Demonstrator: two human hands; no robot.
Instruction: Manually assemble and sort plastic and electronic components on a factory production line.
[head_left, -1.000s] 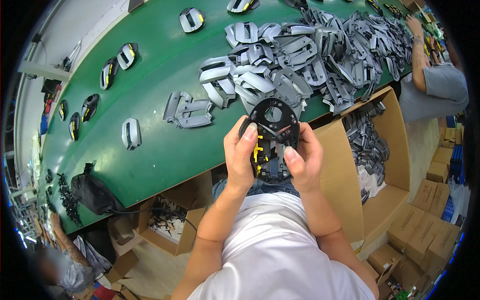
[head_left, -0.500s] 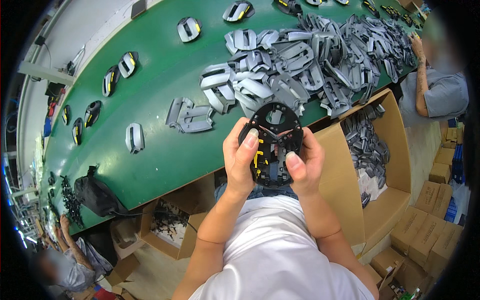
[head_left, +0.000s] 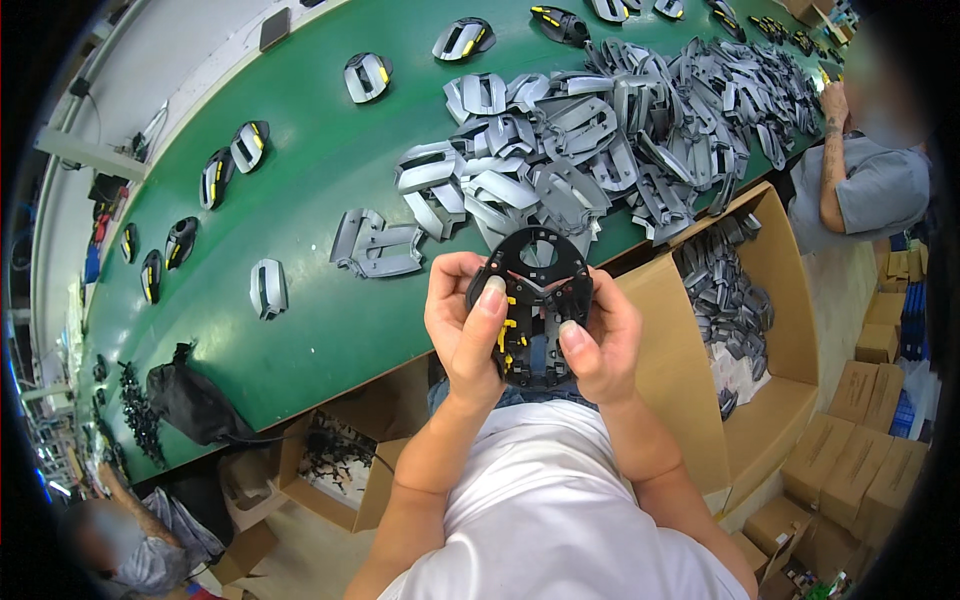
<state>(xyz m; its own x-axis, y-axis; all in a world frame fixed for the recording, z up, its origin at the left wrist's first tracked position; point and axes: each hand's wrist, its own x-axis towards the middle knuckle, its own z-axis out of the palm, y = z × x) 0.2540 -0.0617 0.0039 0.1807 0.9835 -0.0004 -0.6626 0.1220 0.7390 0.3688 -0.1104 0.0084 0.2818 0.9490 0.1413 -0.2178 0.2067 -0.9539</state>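
Observation:
Both my hands grip a black plastic shell [head_left: 540,345] just in front of my body, past the table's near edge. It is rounded, with a round hole at its far end and yellow parts along its inner left side. My left hand [head_left: 468,335] wraps its left side, thumb on top of the shell. My right hand [head_left: 603,345] holds the right side, its thumb pressing near the lower right of the shell; the other fingers are mostly hidden beneath. Beyond the shell lies a heap of grey plastic covers [head_left: 570,190] on the green table [head_left: 330,150].
One grey cover [head_left: 268,288] lies apart on the left. Several black, grey and yellow assembled pieces [head_left: 368,77] stand along the table. A carton of grey parts [head_left: 690,370] is at my right, another carton [head_left: 365,515] below left. Co-workers sit at far right [head_left: 875,190] and lower left [head_left: 150,545].
My hands have brought the shell slightly nearer my body and a little left, still gripping it. The co-worker's arm at lower left has shifted.

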